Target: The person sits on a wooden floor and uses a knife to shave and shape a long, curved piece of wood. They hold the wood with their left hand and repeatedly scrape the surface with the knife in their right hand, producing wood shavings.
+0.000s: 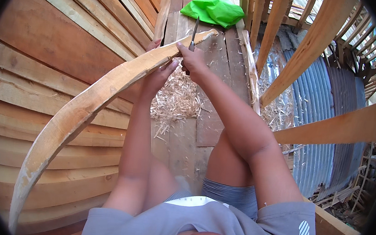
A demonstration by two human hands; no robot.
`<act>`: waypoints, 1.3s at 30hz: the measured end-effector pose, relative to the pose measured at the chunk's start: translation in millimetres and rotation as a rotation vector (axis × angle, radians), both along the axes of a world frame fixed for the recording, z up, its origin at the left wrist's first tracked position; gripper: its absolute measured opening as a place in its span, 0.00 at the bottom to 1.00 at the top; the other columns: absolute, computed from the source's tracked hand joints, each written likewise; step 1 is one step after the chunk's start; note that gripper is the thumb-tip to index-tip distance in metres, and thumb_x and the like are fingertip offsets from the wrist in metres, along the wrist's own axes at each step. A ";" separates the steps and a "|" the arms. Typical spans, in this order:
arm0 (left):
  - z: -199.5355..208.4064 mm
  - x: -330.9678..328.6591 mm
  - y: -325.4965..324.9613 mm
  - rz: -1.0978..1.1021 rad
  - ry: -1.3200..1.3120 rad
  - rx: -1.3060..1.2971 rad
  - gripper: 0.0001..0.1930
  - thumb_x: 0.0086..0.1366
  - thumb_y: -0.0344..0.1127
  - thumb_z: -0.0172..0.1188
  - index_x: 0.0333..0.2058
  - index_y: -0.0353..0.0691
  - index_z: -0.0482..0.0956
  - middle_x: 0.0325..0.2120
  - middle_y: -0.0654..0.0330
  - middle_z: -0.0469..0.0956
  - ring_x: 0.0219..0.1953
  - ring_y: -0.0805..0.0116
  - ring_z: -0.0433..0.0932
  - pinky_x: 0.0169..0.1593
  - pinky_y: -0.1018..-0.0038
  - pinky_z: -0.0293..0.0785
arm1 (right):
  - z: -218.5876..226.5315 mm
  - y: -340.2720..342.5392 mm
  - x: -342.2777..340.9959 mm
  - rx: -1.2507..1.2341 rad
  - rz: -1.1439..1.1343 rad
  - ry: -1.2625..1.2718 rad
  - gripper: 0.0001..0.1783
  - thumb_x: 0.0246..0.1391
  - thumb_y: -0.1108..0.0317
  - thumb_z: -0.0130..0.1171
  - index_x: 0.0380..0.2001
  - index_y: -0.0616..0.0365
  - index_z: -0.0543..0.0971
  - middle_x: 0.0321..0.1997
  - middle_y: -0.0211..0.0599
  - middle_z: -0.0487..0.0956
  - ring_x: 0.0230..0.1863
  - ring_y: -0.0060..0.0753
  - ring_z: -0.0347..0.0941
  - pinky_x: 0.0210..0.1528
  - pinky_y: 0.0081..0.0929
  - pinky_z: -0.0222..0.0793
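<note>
A long curved plank [96,94] of pale wood sweeps from the lower left up to the top middle, its far end narrowing and rough. My left hand [159,74] is closed around the plank from beneath, near that far end, with fingertips showing along its left edge. My right hand [192,63] grips a knife [195,31], its dark narrow blade pointing away from me and lying across the plank in this view. The right thumb is at the wood's near edge; whether the blade touches the wood I cannot tell. Part of the knife's handle is hidden by my fingers.
A heap of wood shavings [176,99] covers floorboards [185,133] between my legs. Stacked planks [42,91] form a wall on the left. A bright green bag [213,11] lies ahead. Upright wooden slats [307,52] and corrugated metal sheets [316,111] stand on the right.
</note>
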State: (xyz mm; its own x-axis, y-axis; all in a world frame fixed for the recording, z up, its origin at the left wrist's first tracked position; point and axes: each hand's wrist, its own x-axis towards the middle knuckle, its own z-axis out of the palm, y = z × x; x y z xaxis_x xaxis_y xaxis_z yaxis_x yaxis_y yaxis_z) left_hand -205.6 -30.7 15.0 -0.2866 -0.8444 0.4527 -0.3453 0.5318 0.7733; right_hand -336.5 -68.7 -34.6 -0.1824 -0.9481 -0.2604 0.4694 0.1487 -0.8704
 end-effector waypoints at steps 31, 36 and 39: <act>-9.6 142.1 93.9 -0.322 1.106 1.419 0.26 0.75 0.46 0.37 0.59 0.28 0.62 0.35 0.48 0.75 0.31 0.61 0.84 0.25 0.71 0.86 | 12.7 72.6 -10.9 -0.473 0.808 1.096 0.21 0.66 0.54 0.54 0.37 0.66 0.79 0.22 0.44 0.74 0.24 0.30 0.66 0.30 0.36 0.65; 32.6 117.8 109.8 0.085 0.894 1.326 0.22 0.74 0.42 0.40 0.53 0.29 0.70 0.30 0.51 0.79 0.34 0.60 0.85 0.22 0.71 0.86 | 10.6 61.9 -4.2 -0.348 0.817 1.141 0.21 0.65 0.56 0.51 0.40 0.65 0.80 0.33 0.53 0.80 0.35 0.49 0.77 0.39 0.45 0.69; 13.6 126.7 109.0 -0.060 0.993 1.328 0.22 0.73 0.41 0.41 0.54 0.28 0.69 0.32 0.51 0.79 0.40 0.59 0.84 0.25 0.69 0.87 | 20.9 61.6 0.9 -0.330 0.822 1.279 0.22 0.66 0.55 0.48 0.43 0.67 0.78 0.36 0.54 0.80 0.37 0.51 0.77 0.44 0.44 0.70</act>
State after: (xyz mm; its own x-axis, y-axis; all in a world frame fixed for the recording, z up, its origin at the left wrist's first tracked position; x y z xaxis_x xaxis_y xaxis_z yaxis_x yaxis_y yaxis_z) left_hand -78.9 78.4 28.6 -0.3893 -0.7654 -0.5125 0.5232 -0.6417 0.5609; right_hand -335.6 -7.0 -13.7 0.4677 -0.8769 -0.1106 -0.6955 -0.2880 -0.6582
